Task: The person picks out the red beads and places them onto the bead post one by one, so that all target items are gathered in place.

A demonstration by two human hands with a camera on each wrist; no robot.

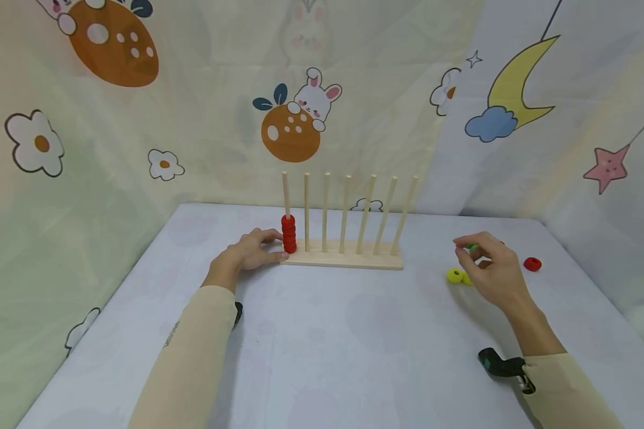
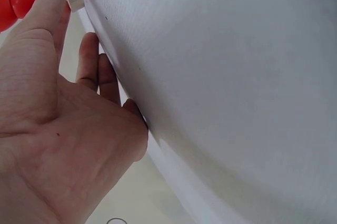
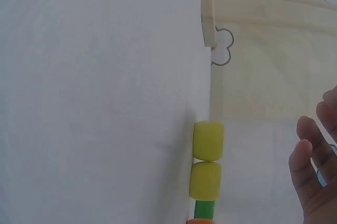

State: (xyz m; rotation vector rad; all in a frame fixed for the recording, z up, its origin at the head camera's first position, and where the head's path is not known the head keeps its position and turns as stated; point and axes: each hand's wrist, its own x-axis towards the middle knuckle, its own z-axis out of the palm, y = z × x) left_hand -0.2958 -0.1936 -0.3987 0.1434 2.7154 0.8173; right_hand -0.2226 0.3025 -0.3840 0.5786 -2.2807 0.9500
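Note:
A wooden peg stand [image 1: 349,260] has several upright dowels on a flat base. Several red beads [image 1: 288,234] are stacked on its leftmost dowel. My left hand [image 1: 252,249] grips the left end of the base, the thumb in front and beside the red beads; in the left wrist view the thumb [image 2: 45,11] lies against the wood. Over the loose beads at the right hovers my right hand [image 1: 491,268], thumb and index tips close together with no bead showing between them. Below it lie yellow beads [image 1: 454,275] and a green bead [image 1: 473,246], partly hidden by the fingers.
A loose red bead [image 1: 532,264] lies right of my right hand. In the right wrist view, two yellow beads [image 3: 208,141], a green bead [image 3: 204,209] and an orange bead [image 3: 200,221] appear in a row. A patterned cloth [image 1: 209,119] hangs behind the white table [image 1: 322,333].

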